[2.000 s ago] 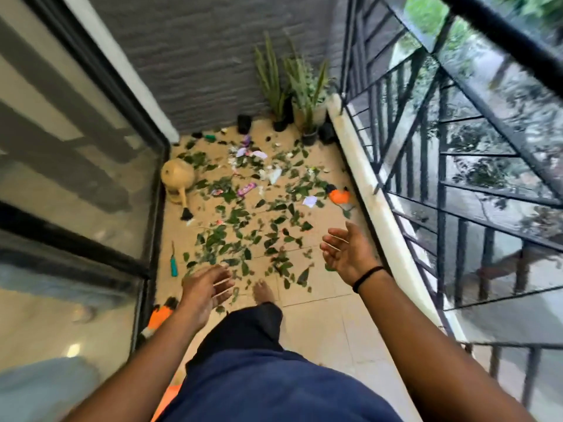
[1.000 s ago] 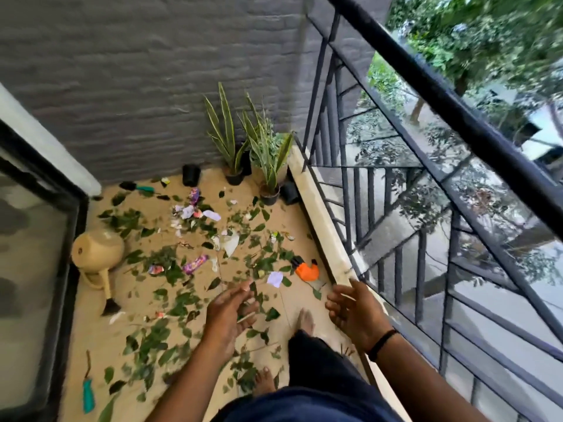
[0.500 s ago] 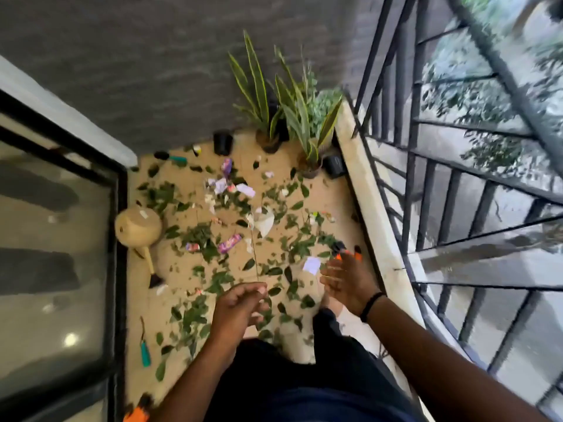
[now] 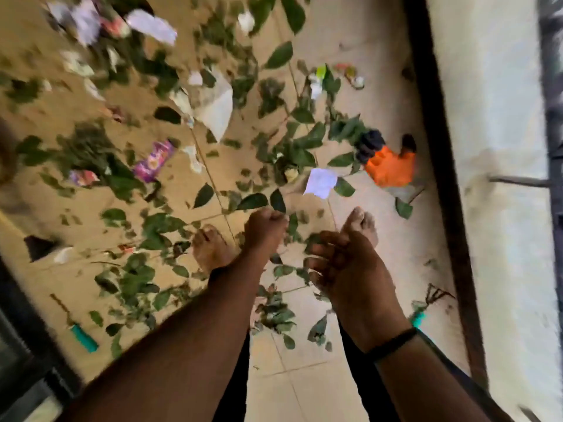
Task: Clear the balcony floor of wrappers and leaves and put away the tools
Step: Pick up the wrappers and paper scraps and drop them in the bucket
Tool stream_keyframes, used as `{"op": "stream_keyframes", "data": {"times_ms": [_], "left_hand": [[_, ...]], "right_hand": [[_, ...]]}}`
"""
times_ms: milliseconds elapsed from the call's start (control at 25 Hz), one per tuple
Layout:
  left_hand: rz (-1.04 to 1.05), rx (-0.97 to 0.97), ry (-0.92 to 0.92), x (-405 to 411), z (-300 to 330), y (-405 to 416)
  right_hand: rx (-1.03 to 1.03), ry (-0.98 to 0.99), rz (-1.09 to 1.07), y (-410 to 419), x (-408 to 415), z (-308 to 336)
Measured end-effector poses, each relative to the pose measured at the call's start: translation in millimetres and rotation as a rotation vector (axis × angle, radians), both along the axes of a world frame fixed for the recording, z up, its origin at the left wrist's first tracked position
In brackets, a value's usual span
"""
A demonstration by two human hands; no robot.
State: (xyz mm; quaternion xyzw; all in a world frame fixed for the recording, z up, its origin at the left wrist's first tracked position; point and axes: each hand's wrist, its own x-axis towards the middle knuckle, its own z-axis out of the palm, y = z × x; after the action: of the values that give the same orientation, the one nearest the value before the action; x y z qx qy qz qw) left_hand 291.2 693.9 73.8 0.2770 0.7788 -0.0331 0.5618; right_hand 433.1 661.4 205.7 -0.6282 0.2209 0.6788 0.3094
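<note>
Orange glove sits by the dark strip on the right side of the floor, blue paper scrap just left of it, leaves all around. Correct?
Nearly. The head view shows the orange glove by the dark strip at the floor's right side, with leaves all around, but the paper scrap just left of it is white, not blue.

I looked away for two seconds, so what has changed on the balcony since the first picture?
The view has tipped down and closer to the floor. The left hand went from spread open to a closed fist; the right hand now has its fingers curled. Neither visibly holds anything. The leaves, purple wrapper and orange glove lie where they were.
</note>
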Motion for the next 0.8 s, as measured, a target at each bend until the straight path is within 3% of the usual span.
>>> {"op": "stream_keyframes", "data": {"times_ms": [80, 200, 320, 480, 800], "left_hand": [[-0.046, -0.026, 0.014, 1, -72, 3], [-0.072, -0.066, -0.038, 11, -117, 8], [-0.092, -0.065, -0.105, 24, -120, 11], [-0.293, 0.044, -0.131, 27, -110, 18], [-0.422, 0.054, -0.023, 42, -140, 52]], "right_hand": [[-0.080, -0.009, 0.021, -16, -2, -35], [-0.081, -0.007, 0.027, -14, 0, -46], [-0.035, 0.022, -0.002, 3, 1, -38], [-0.002, -0.029, -0.026, 27, 7, -33], [0.002, -0.013, 0.038, 33, 8, -39]]}}
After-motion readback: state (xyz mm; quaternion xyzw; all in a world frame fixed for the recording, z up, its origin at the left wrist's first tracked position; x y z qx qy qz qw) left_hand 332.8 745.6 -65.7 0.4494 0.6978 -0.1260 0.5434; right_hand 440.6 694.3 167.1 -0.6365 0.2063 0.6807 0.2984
